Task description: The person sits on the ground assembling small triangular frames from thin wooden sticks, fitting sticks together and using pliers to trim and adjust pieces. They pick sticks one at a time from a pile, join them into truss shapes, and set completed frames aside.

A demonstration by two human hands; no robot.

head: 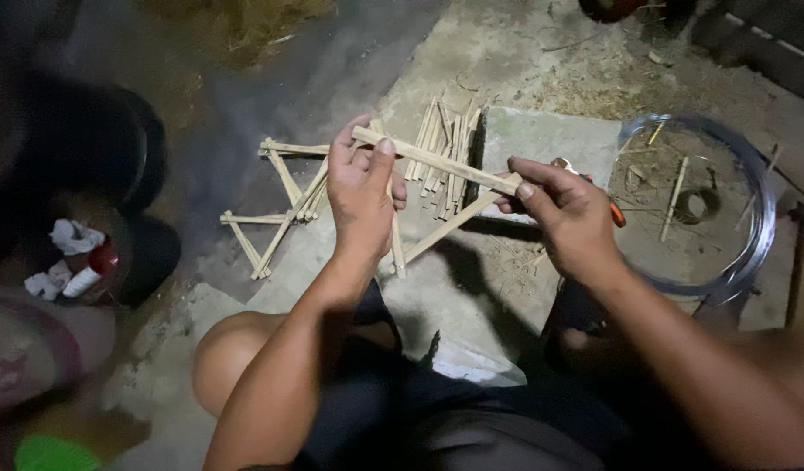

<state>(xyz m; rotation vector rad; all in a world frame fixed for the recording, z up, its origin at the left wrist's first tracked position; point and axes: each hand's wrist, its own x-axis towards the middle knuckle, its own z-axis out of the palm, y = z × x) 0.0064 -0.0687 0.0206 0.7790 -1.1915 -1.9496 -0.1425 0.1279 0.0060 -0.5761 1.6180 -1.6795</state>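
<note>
My left hand and my right hand hold a frame of thin bamboo sticks between them, above the concrete floor. The left fingers pinch the top stick near its left end. The right fingers pinch its right end, where a second stick slants down to the left. An orange-handled tool shows behind my right hand; whether the hand grips it is unclear. More of the joined sticks spread to the left, over the floor.
A pile of loose bamboo sticks lies beyond my hands beside a concrete slab. A coil of clear tubing lies at right. At left are dark round objects and a red-and-white bottle. My knee is below.
</note>
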